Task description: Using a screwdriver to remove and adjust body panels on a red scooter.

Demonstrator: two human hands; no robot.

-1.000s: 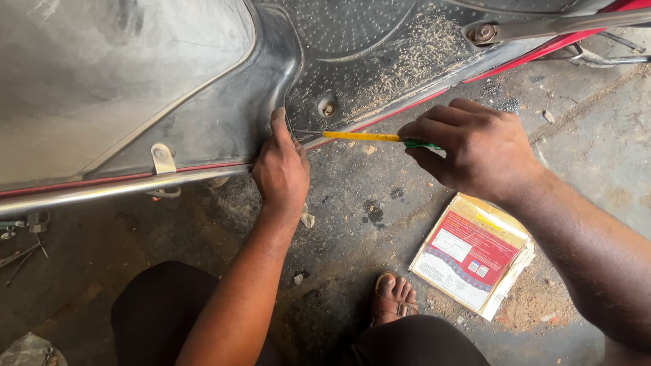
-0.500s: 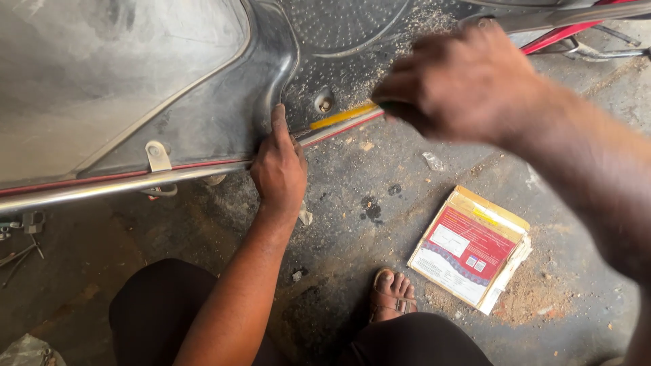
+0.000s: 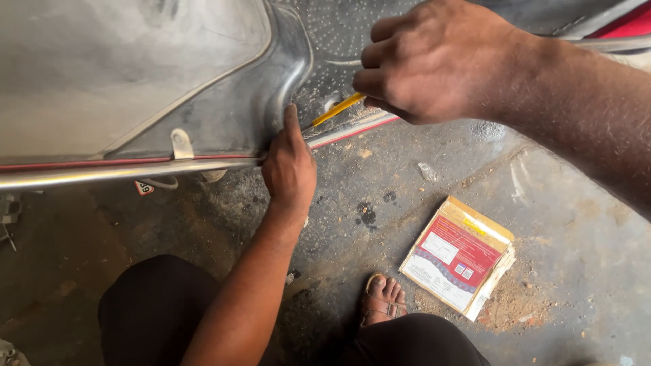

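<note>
My left hand (image 3: pixel 289 163) presses against the lower edge of a grey scooter body panel (image 3: pixel 135 74), thumb pointing up along its curved rim. My right hand (image 3: pixel 437 61) is closed around a yellow-shafted screwdriver (image 3: pixel 337 109). Its tip points down-left toward a small hole in the dusty black footboard (image 3: pixel 339 34). A chrome trim strip (image 3: pixel 102 173) with a red line runs along the panel's bottom edge.
A flat red and tan cardboard box (image 3: pixel 460 256) lies on the stained concrete floor (image 3: pixel 576 237) to the right. My sandalled foot (image 3: pixel 383 298) and dark-trousered knees (image 3: pixel 156 305) are at the bottom. A small white tab (image 3: pixel 180 144) hangs from the panel.
My right hand has lifted and swung toward the camera, turning the screwdriver from nearly level to pointing down-left at the footboard hole. My left hand has stayed on the panel edge.
</note>
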